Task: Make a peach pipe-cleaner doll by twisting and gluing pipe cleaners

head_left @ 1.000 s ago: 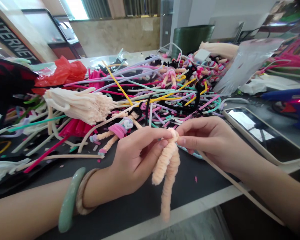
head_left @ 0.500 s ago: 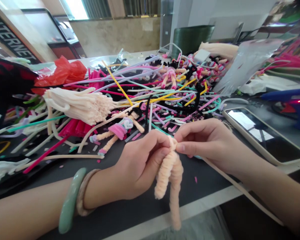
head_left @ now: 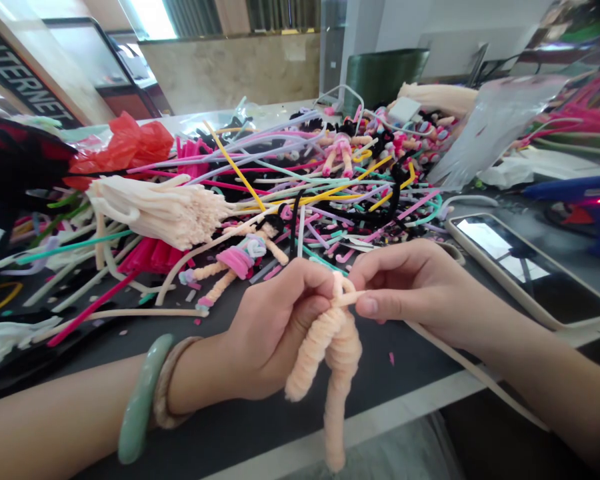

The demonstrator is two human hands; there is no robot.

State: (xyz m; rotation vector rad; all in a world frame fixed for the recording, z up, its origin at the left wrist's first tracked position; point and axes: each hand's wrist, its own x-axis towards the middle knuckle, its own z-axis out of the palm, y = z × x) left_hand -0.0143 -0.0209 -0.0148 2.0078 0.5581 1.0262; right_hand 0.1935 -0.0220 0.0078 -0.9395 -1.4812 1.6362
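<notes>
Two hands, left hand (head_left: pixel 275 330) and right hand (head_left: pixel 410 287), pinch a peach pipe-cleaner figure (head_left: pixel 337 360) near the table's pale front edge (head_left: pixel 380 415).

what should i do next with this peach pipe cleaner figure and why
Probably wind the long strand once more around the top of the figure: your right hand pinches it there, your left hand grips the figure, and its free length trails off past your wrist.
</notes>
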